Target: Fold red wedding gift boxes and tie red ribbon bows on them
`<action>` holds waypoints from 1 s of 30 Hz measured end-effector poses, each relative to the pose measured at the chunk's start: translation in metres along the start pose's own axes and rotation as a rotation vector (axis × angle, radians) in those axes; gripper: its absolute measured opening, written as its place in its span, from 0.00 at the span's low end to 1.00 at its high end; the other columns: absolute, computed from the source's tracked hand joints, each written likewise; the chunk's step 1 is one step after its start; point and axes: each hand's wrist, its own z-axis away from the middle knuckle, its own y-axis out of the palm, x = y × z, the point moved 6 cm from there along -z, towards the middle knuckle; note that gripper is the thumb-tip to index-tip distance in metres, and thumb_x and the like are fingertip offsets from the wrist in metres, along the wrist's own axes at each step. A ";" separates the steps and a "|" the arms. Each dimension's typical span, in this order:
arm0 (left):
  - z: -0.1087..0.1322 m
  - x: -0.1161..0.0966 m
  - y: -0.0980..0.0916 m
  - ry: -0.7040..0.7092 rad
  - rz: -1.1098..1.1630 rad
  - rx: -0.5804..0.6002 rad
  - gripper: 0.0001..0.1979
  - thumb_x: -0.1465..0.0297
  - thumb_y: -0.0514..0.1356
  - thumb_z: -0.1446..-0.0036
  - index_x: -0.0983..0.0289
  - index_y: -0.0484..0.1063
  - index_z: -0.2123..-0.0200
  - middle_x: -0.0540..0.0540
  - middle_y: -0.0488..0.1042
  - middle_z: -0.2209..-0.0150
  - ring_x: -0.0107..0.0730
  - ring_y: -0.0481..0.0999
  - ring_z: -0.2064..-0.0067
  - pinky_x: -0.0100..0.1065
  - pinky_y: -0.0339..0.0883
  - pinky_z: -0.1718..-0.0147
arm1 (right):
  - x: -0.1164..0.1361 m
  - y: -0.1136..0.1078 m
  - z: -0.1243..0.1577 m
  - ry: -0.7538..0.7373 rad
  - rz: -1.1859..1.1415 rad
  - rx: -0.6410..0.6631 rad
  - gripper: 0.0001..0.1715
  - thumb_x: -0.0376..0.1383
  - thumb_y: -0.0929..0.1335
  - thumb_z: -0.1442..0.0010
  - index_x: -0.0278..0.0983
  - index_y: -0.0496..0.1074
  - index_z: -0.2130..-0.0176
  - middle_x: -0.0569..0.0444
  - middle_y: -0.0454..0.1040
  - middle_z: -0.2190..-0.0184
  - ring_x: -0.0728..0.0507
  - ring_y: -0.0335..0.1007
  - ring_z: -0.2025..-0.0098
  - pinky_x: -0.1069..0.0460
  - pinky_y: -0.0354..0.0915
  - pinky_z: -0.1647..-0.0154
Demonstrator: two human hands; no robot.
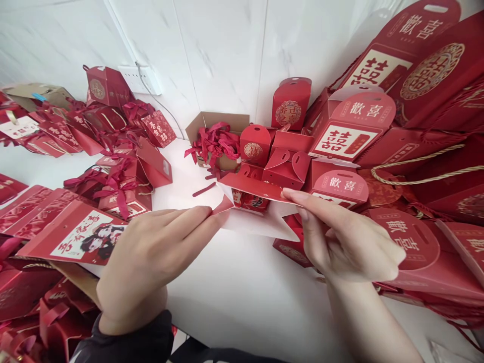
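Above the white worktop (242, 297), a half-folded red gift box (257, 189) was held with fingers closed on it, left hand (139, 272) pinching a corner, right hand (351, 247) the top edge; assembly seemed midway, calling for squarely tucked flaps.

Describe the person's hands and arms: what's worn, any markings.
Both hands are bare: no gloves, rings or watch visible. The left hand ends at a black sleeve cuff at the wrist. The right hand leads to a bare forearm, no sleeve in view.
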 end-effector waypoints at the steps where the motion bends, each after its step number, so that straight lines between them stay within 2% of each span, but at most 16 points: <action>1: 0.001 -0.001 0.001 0.031 -0.041 0.023 0.18 0.76 0.51 0.36 0.53 0.67 0.47 0.49 0.75 0.70 0.29 0.75 0.73 0.31 0.64 0.78 | 0.000 0.000 0.000 -0.005 -0.008 -0.003 0.32 0.23 0.72 0.43 0.42 0.71 0.41 0.58 0.83 0.61 0.44 0.81 0.65 0.53 0.77 0.61; 6: 0.002 -0.004 0.002 0.064 -0.113 0.072 0.19 0.77 0.49 0.36 0.56 0.64 0.45 0.50 0.76 0.69 0.29 0.73 0.73 0.33 0.63 0.77 | 0.000 0.001 -0.002 -0.007 -0.033 -0.011 0.30 0.23 0.71 0.42 0.41 0.72 0.43 0.57 0.83 0.62 0.44 0.81 0.65 0.53 0.77 0.62; 10: 0.001 -0.003 0.003 0.113 -0.121 0.089 0.17 0.78 0.50 0.36 0.58 0.68 0.49 0.48 0.75 0.72 0.28 0.70 0.76 0.33 0.58 0.79 | 0.000 0.005 -0.002 -0.008 -0.062 -0.015 0.28 0.23 0.72 0.43 0.41 0.73 0.45 0.57 0.83 0.62 0.44 0.81 0.66 0.53 0.76 0.62; 12: -0.001 0.002 0.008 0.101 -0.111 0.126 0.15 0.77 0.51 0.36 0.56 0.72 0.53 0.47 0.75 0.74 0.27 0.68 0.78 0.33 0.55 0.80 | -0.004 0.013 0.000 0.027 -0.109 0.020 0.24 0.24 0.71 0.42 0.41 0.74 0.48 0.56 0.83 0.62 0.45 0.80 0.66 0.54 0.75 0.62; 15: -0.004 0.018 0.020 0.020 0.042 0.262 0.13 0.71 0.52 0.35 0.54 0.75 0.56 0.46 0.77 0.73 0.28 0.73 0.75 0.30 0.58 0.78 | -0.015 0.042 0.007 0.141 -0.233 0.231 0.13 0.28 0.67 0.36 0.38 0.74 0.52 0.53 0.82 0.60 0.46 0.80 0.63 0.54 0.74 0.59; 18: -0.005 0.042 0.037 -0.101 0.324 0.454 0.12 0.63 0.55 0.36 0.52 0.77 0.56 0.46 0.79 0.71 0.27 0.75 0.74 0.27 0.63 0.75 | -0.019 0.075 0.020 0.200 -0.342 0.608 0.14 0.29 0.62 0.32 0.37 0.73 0.52 0.51 0.80 0.57 0.45 0.78 0.57 0.52 0.73 0.56; 19: -0.006 0.053 0.042 -0.171 0.391 0.483 0.12 0.61 0.55 0.37 0.53 0.78 0.58 0.46 0.80 0.70 0.26 0.75 0.75 0.27 0.64 0.75 | -0.019 0.082 0.024 0.209 -0.348 0.715 0.16 0.28 0.61 0.32 0.37 0.73 0.50 0.50 0.79 0.55 0.44 0.77 0.55 0.50 0.72 0.55; 21: -0.007 0.085 0.053 -0.364 0.431 0.451 0.14 0.58 0.56 0.39 0.56 0.79 0.63 0.47 0.80 0.70 0.27 0.76 0.73 0.26 0.66 0.74 | -0.017 0.087 0.028 0.212 -0.334 0.843 0.18 0.28 0.60 0.31 0.37 0.71 0.47 0.49 0.77 0.50 0.42 0.75 0.50 0.48 0.71 0.51; 23: -0.003 0.120 0.073 -0.574 0.406 0.432 0.15 0.57 0.56 0.41 0.59 0.78 0.63 0.50 0.80 0.69 0.31 0.78 0.69 0.27 0.69 0.70 | -0.014 0.083 0.026 0.194 -0.320 0.861 0.18 0.29 0.60 0.31 0.37 0.71 0.47 0.48 0.75 0.47 0.41 0.72 0.47 0.46 0.69 0.48; 25: 0.005 0.149 0.106 -0.722 0.357 0.509 0.15 0.58 0.57 0.43 0.60 0.78 0.62 0.52 0.81 0.67 0.34 0.79 0.66 0.28 0.70 0.69 | -0.010 0.077 0.023 0.168 -0.302 0.859 0.17 0.29 0.60 0.31 0.37 0.72 0.49 0.48 0.77 0.51 0.41 0.72 0.50 0.47 0.69 0.50; 27: 0.015 0.169 0.147 -0.770 0.318 0.656 0.12 0.62 0.61 0.47 0.61 0.79 0.63 0.53 0.81 0.64 0.37 0.79 0.63 0.29 0.69 0.68 | -0.008 0.073 0.020 0.149 -0.267 0.863 0.16 0.28 0.60 0.32 0.37 0.73 0.51 0.49 0.79 0.58 0.42 0.74 0.56 0.48 0.69 0.56; 29: 0.023 0.182 0.185 -0.776 0.325 0.710 0.11 0.64 0.64 0.50 0.62 0.79 0.63 0.54 0.80 0.62 0.37 0.79 0.61 0.28 0.69 0.67 | -0.007 0.072 0.019 0.129 -0.224 0.841 0.15 0.28 0.61 0.33 0.38 0.75 0.54 0.51 0.79 0.64 0.43 0.74 0.62 0.49 0.69 0.61; 30: 0.028 0.187 0.203 -0.789 0.321 0.731 0.15 0.64 0.66 0.51 0.63 0.78 0.61 0.55 0.80 0.61 0.37 0.79 0.63 0.29 0.70 0.68 | -0.007 0.071 0.018 0.120 -0.208 0.801 0.15 0.28 0.62 0.33 0.38 0.75 0.55 0.51 0.79 0.65 0.43 0.73 0.63 0.49 0.69 0.62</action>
